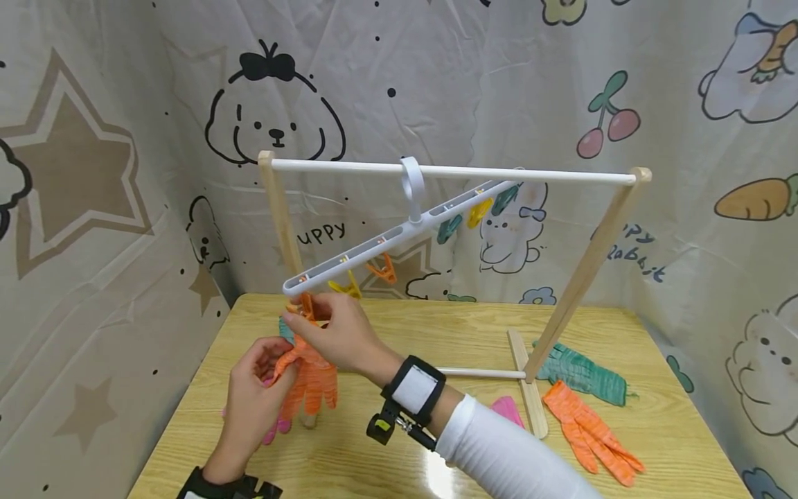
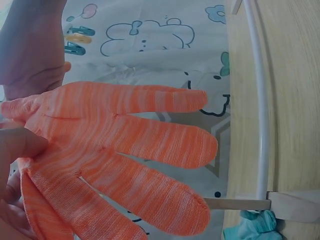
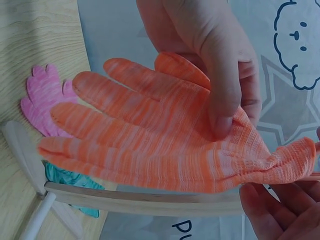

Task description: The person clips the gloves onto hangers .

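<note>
An orange striped knit glove (image 1: 314, 384) hangs fingers down below the low left end of a pale grey clip hanger (image 1: 368, 251). My left hand (image 1: 257, 391) pinches the glove's side near the cuff, its thumb lying on the fabric in the right wrist view. At the cuff, my right hand (image 1: 349, 339) pinches the orange clip (image 1: 307, 305) at the hanger's end. The cuff is bunched where it meets the clip, and the right fingers partly hide that spot. In the left wrist view the glove (image 2: 125, 145) spreads out flat.
The hanger hooks over a white rod (image 1: 349, 167) on a wooden frame (image 1: 576, 277), tilted down leftward. Yellow, orange and teal clips (image 1: 449, 229) hang along it. On the table lie another orange glove (image 1: 592, 431), teal gloves (image 1: 580, 371) and pink gloves (image 3: 46, 100).
</note>
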Demonstrator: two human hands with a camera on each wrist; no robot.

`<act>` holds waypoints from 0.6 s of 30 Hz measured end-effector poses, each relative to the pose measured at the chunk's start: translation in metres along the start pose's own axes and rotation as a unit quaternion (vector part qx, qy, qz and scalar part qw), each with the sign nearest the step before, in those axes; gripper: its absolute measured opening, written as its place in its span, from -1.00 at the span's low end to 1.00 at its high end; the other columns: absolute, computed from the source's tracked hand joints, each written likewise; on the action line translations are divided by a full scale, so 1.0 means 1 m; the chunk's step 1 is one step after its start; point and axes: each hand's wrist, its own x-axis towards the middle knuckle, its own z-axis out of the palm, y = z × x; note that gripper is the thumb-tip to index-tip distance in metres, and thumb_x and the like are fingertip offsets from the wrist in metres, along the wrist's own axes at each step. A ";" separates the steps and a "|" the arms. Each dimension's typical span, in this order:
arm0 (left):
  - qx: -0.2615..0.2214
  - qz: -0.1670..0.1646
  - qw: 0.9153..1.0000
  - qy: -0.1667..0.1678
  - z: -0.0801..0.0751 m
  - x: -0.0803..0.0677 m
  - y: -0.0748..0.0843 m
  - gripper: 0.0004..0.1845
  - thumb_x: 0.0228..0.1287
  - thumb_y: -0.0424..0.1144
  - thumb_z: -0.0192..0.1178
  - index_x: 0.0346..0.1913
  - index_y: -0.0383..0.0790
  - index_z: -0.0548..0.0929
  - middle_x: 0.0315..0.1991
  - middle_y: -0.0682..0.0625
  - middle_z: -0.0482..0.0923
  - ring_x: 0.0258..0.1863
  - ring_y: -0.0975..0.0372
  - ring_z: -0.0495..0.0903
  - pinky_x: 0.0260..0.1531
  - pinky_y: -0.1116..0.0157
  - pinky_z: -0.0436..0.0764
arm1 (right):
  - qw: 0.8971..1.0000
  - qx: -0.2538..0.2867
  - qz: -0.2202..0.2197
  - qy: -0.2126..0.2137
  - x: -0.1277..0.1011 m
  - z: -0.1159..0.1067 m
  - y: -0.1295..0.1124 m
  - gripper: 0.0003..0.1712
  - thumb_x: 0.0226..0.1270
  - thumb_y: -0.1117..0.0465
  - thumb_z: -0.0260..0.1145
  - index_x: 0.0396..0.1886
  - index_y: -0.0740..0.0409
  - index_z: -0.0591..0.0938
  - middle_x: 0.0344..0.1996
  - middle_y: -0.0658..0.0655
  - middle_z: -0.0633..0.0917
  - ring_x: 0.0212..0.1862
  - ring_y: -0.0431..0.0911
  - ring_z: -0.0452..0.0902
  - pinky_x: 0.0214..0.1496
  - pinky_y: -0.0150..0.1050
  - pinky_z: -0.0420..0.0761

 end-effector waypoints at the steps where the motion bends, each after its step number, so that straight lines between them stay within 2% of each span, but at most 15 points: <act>1: 0.000 -0.002 1.000 -0.001 0.000 0.000 -0.001 -0.76 0.26 -0.51 0.30 -0.03 -0.38 0.60 -0.27 0.22 0.58 -0.37 0.42 0.53 -0.35 0.50 0.53 | 1.000 0.000 0.002 -0.001 -0.001 0.000 0.001 -0.62 0.42 0.00 0.32 0.10 0.09 0.71 -0.05 0.07 0.80 -0.06 -0.29 0.70 -0.11 -0.43 0.63; 5: -0.002 -0.007 1.000 -0.003 0.000 0.000 -0.006 -0.74 0.28 -0.47 0.31 0.02 -0.38 0.59 -0.24 0.23 0.59 -0.31 0.44 0.58 -0.28 0.52 0.56 | 1.000 -0.001 0.000 -0.006 -0.004 -0.001 0.006 -0.61 0.42 -0.02 0.30 0.12 0.05 0.70 0.02 0.03 0.78 -0.01 -0.26 0.70 -0.07 -0.41 0.64; 10: -0.007 -0.012 1.000 0.000 -0.001 -0.001 -0.010 -0.71 0.28 -0.46 0.32 0.05 -0.34 0.60 -0.25 0.27 0.60 -0.30 0.46 0.58 -0.27 0.53 0.56 | 1.000 -0.006 -0.013 -0.016 -0.008 -0.004 0.015 -0.65 0.43 -0.01 0.29 0.04 0.08 0.72 -0.01 0.05 0.79 -0.01 -0.21 0.73 -0.07 -0.38 0.67; 18: -0.027 -0.041 0.999 -0.002 -0.003 -0.002 -0.021 -0.65 0.28 -0.45 0.33 0.10 -0.39 0.57 -0.28 0.39 0.60 -0.30 0.50 0.59 -0.29 0.56 0.58 | 1.000 0.003 0.005 -0.028 -0.019 -0.007 0.029 -0.67 0.49 0.06 0.24 0.01 0.18 0.73 -0.07 0.13 0.80 -0.02 -0.14 0.74 0.02 -0.32 0.66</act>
